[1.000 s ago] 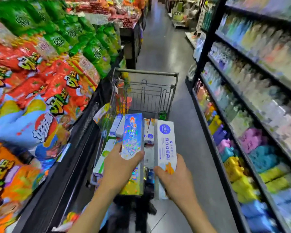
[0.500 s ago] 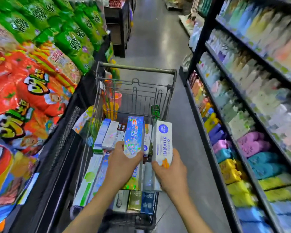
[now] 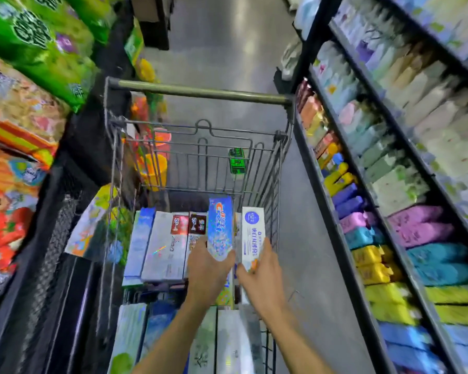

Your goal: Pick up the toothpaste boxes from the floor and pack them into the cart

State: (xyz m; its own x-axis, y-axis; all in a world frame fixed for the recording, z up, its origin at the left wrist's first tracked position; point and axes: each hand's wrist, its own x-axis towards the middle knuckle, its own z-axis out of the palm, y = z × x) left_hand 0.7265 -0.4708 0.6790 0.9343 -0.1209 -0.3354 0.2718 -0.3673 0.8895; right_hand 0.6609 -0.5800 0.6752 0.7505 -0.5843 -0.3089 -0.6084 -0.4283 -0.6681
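**Two more toothpaste boxes go into the cart**

A person leans over a wire shopping cart (image 3: 281, 168) in a store aisle, a toothpaste box in each hand. The left hand (image 3: 207, 268) grips a glittery blue box (image 3: 220, 225) from below, thumb curled round its right edge; the right hand (image 3: 260, 276) grips a white box (image 3: 252, 233) the same way. Both boxes are held side by side, lengthwise, just above the load near the cart's right wall. Below them a row of packed boxes (image 3: 165, 244) lies flat across the basket from the left wall, and more boxes (image 3: 227, 344) fill the near end. Snack bags (image 3: 33, 36) crowd the rack to the left; pastel packs (image 3: 416, 225) line the shelves to the right. The step in hand appears to be the placing itself: the next move calls for lowering both boxes flat into the gap beside the right wall, aligned with the row, then letting go. No boxes show on the visible floor (image 3: 308, 265), so how many remain cannot be told.
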